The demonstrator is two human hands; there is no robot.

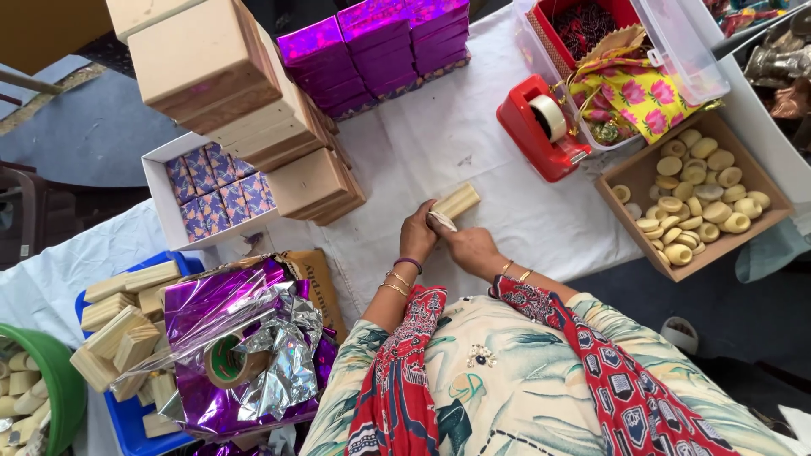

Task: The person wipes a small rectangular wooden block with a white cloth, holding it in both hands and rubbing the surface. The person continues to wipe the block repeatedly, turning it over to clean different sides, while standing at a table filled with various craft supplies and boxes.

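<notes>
Both hands meet at the centre of the white-covered table (473, 143). The left hand (418, 236) and the right hand (471, 247) are closed together around the near end of a small pale wooden block (456, 203). The far end of the block projects up and to the right, clear of the fingers. A pale sheet, probably wrapping paper, shows at the block's near end between the hands; its extent is hidden by the fingers.

Left of the hands, a stack of plain wooden boxes (253, 101) leans across the view; its top is cut off by the upper edge. Beside it stands a white tray (160, 194) of small patterned blue and pink packets, partly covered by the stack. Behind, purple foil-wrapped boxes (380, 46) are stacked in two piles, also cut off at the top.

To the right stand a red tape dispenser (545, 127), a clear plastic bin (684, 51) holding red and yellow floral material, and a brown cardboard tray (625, 203) of round cream-coloured pieces.

At lower left, crumpled purple foil sheets (220, 338) with a roll of brown tape (228, 361) overlie a blue crate (127, 422) of wooden blocks, so most of the crate is concealed. A green tub (59, 380) is cut off at the left edge.
</notes>
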